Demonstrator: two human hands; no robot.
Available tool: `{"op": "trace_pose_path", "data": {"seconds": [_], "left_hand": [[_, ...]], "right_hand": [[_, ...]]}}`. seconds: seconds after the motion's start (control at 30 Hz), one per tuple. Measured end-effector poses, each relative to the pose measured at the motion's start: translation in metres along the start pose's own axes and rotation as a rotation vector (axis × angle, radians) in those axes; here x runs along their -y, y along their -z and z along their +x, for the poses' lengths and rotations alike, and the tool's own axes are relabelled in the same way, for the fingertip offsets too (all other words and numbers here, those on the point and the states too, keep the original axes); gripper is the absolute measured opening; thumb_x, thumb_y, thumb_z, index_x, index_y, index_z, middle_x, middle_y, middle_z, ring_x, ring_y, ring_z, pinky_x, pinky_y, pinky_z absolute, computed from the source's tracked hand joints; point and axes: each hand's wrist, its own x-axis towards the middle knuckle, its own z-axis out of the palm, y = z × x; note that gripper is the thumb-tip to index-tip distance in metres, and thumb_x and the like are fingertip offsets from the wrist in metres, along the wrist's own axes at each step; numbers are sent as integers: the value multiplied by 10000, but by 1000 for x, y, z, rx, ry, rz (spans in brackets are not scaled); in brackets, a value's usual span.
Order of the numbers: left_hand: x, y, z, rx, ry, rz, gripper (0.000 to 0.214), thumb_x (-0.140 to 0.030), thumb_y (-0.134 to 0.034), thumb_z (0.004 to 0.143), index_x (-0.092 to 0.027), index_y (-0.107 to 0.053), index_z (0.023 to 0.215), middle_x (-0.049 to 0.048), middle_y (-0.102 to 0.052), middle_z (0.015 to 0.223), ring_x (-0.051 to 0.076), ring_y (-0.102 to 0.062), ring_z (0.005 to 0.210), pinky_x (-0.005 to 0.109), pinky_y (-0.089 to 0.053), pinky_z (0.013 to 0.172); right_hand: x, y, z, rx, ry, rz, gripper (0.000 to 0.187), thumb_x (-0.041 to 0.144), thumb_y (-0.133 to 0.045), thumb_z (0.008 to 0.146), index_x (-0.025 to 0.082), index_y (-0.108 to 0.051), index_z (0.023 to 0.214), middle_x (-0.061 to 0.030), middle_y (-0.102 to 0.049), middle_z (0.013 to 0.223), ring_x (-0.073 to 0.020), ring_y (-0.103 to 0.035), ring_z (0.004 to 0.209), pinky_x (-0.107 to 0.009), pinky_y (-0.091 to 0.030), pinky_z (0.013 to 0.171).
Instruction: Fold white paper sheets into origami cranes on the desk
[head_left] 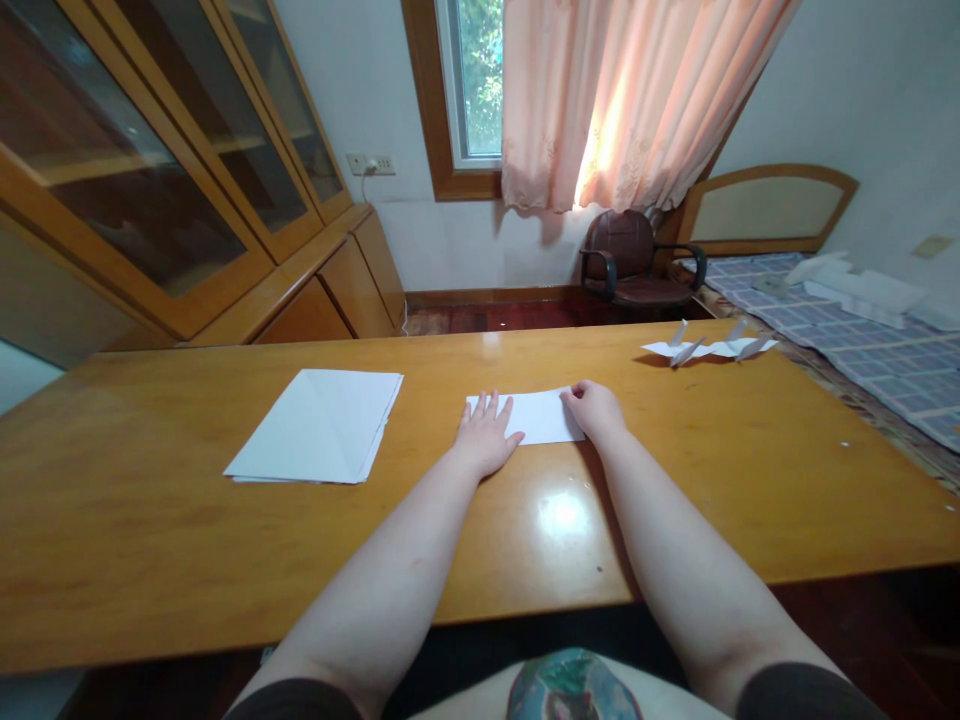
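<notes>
A white sheet of paper (538, 418), folded into a long rectangle, lies on the wooden table in front of me. My left hand (486, 436) rests flat on its left end with the fingers spread. At the right end, my right hand (596, 408) pinches the paper's upper right corner between thumb and fingers. That corner looks slightly raised. Left of my hands is a stack of white paper sheets (315, 425); the top sheet shows a faint diagonal crease.
Folded white paper cranes (679, 350) stand at the table's far right. The glossy wooden table (465, 540) has tiny scraps near its right edge. Beyond it are a brown armchair (628, 255), a bed (847, 310) with white things on it, and a glass-fronted cabinet (225, 240).
</notes>
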Motion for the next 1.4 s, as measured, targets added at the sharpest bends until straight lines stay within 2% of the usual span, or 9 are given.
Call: {"op": "trace_pose_path", "data": {"seconds": [0.1,0.3,0.73,1.13,1.4], "left_hand": [[0,2,0,7,4,12,728,-577,-344,888,-202,-207,1497,137,-125,1567,328,-69,1438,521,-45,1137],[1,6,1,-11,-27,63,701,-608,-368,872,-293,-230,1483,91,-164,1570,339,-132,1427,522,-88,1134],[1,3,1,-42,-33,66,689,-628,-343,875,-307,-246,1477,90,-186,1565,351,-119,1427,547,-84,1129],[-3,11,-2,-23,-37,71,657,-575,-359,894,-256,-289,1464,117,-239,1546,326,-170,1421,546,-116,1126],[-2,5,0,9,-28,82,708,-593,-315,897,-223,-215,1492,122,-148,1568,335,-107,1432,546,-88,1131]], "right_hand": [[0,3,0,23,-31,-25,267,404,-549,805,183,-696,841,-96,-703,860,-218,-624,799,-287,-423,681],[2,4,0,49,-53,-79,243,379,-556,819,182,-695,850,-93,-708,888,-216,-633,841,-274,-418,685],[4,5,0,74,-70,-76,268,367,-538,845,170,-708,909,-122,-710,945,-232,-640,884,-287,-434,729],[2,3,2,64,-44,-31,269,365,-519,854,177,-703,913,-107,-711,934,-224,-637,865,-284,-427,712],[0,0,4,33,-62,-29,212,336,-591,804,188,-687,922,-83,-708,942,-201,-630,879,-266,-428,726]]}}
